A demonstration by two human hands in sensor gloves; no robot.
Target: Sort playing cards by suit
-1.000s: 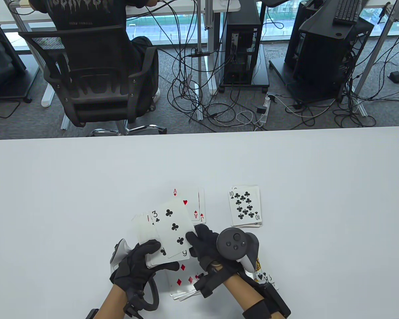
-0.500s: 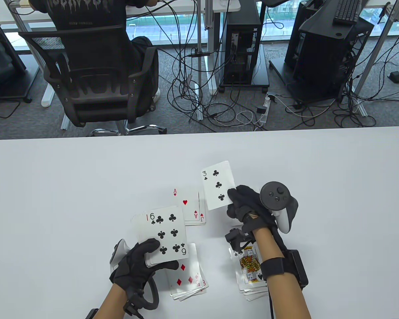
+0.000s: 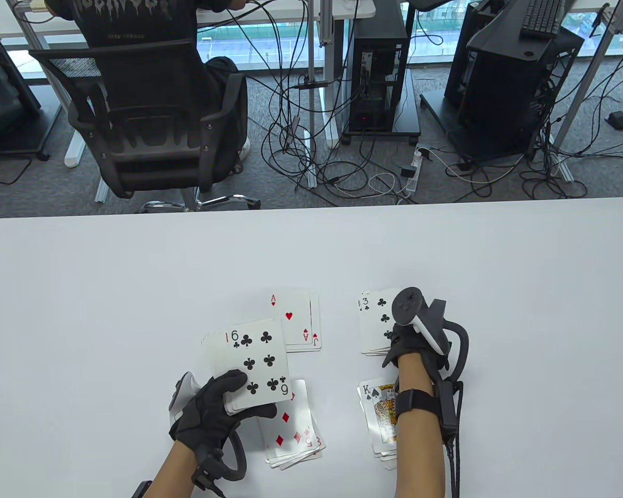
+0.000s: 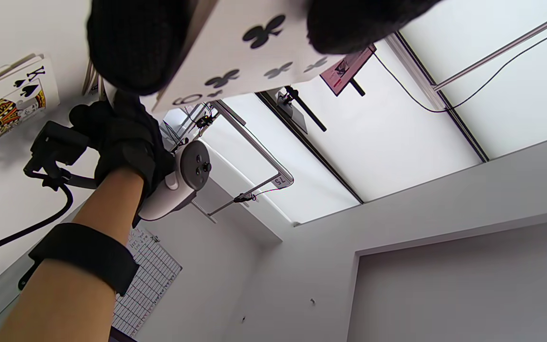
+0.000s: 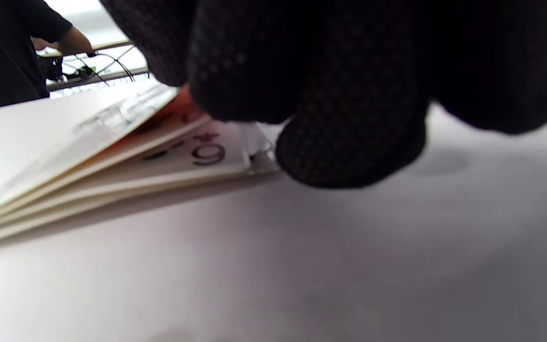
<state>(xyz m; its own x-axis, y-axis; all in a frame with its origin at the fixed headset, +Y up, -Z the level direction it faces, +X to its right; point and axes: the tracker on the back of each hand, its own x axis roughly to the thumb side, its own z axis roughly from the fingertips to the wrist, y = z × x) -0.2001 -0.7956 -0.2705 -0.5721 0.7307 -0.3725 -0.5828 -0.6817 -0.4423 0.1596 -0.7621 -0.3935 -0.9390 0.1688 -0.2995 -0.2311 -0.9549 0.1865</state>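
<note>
Over the clubs pile [image 3: 378,321], right hand [image 3: 412,345] set down the 3, grip unclear; left hand [image 3: 210,412] gripped the deck [image 3: 252,365].

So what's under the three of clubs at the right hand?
The three of clubs lies on top of a small pile of cards; only their edges show along its left and near sides. Their faces are covered. The right hand hides the three's near right corner.

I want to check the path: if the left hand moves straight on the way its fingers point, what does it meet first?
Probably the pile topped by the red ace of hearts, just beyond the fanned cards that the black-gloved left hand grips; height is unclear.
</note>
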